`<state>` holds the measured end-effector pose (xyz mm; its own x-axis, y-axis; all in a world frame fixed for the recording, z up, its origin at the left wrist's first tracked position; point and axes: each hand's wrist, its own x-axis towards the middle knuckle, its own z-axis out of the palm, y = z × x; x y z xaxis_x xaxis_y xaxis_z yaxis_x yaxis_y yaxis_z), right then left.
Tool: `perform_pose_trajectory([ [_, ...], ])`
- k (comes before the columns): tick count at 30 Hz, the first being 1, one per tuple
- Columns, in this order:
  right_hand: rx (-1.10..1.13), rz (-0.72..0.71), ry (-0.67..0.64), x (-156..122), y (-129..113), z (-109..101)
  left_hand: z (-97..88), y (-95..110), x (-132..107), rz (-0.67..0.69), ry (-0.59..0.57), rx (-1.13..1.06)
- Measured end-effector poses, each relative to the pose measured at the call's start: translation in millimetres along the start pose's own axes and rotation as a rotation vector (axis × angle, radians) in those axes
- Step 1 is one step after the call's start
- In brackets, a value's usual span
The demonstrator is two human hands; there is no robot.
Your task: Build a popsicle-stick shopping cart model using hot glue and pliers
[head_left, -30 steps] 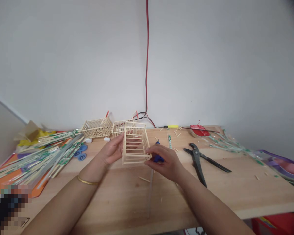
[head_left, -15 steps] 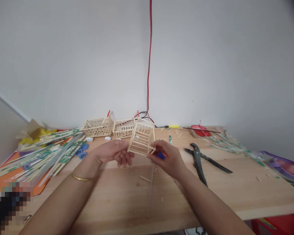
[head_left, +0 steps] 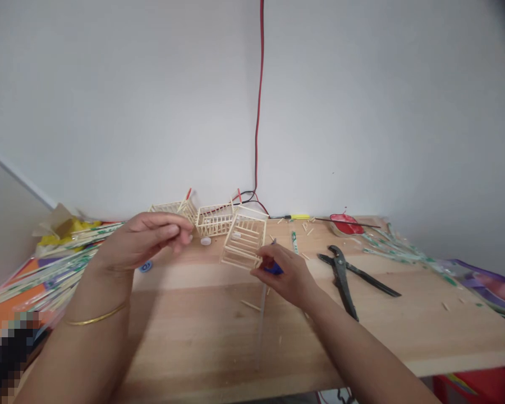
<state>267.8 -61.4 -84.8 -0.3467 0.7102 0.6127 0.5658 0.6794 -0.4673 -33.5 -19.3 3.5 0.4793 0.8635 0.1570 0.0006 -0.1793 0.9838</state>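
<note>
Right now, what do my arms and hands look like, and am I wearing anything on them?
Both forearms are bare, no sleeves or gloves in view. The left hand has a thin gold bangle around its wrist. The right hand shows no jewellery or markings.

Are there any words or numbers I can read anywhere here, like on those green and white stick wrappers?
None can be read.
The green and white wrappers carry green print, too small and blurred to read.
The single wrapped stick beyond the right hand has green marks, also too blurred.
The blue cap below the left hand shows a pale mark, unreadable.
The pliers show no lettering.
</note>
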Motion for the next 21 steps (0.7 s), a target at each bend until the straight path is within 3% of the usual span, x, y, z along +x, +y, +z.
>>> perform_pose_trajectory([
  [6,0.008,-0.065,-0.049,-1,-2,1,20.1,-9,12,-0.116,-0.049,0.393],
  [12,0.023,-0.159,-0.089,-5,-4,1,33.2,-12,11,-0.117,-0.301,0.505],
  [21,0.037,-0.140,-0.116,-3,-4,2,42.2,-15,15,-0.055,-0.309,0.749],
])
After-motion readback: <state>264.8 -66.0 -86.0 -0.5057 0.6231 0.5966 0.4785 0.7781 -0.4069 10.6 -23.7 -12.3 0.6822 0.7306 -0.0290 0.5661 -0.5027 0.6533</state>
